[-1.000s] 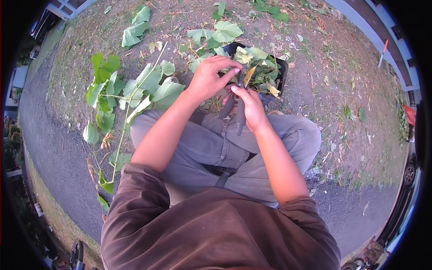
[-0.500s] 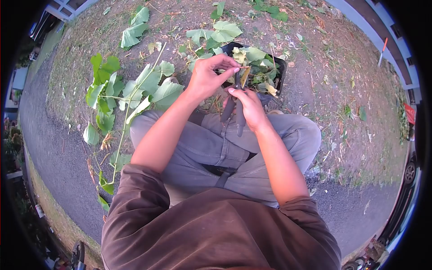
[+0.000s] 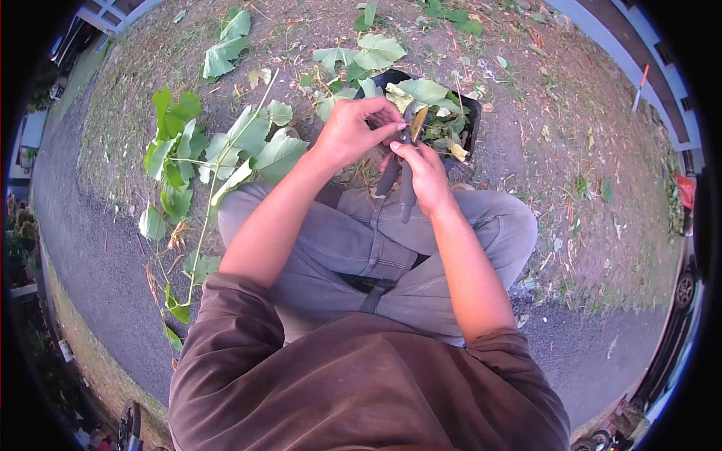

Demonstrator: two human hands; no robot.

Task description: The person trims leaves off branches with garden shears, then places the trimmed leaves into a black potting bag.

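Note:
My right hand [image 3: 430, 177] is closed around the pruning shears [image 3: 407, 184], near the top of their dark handles. The grips point down toward my lap, and a yellowish blade [image 3: 419, 122] tilts up and to the right. Beside the blades, my left hand [image 3: 359, 129] is closed in a pinch, thumb against fingers. What lies in that pinch is too small to make out. Just beyond both hands stands a black container [image 3: 474, 124] filled with cut leaves [image 3: 426, 92], partly hidden by my hands.
A long leafy vine cutting [image 3: 214, 180] lies on the ground to my left. More large leaves [image 3: 376, 52] are scattered ahead. My crossed legs [image 3: 481, 225] are below my hands. An orange-tipped stake [image 3: 641, 86] stands far right, and paved ground [image 3: 98, 248] runs along the left.
The shears have shifted slightly to the right and turned, with the blade now leaning more to the right. My left hand has moved a little down and right, its fingers more curled.

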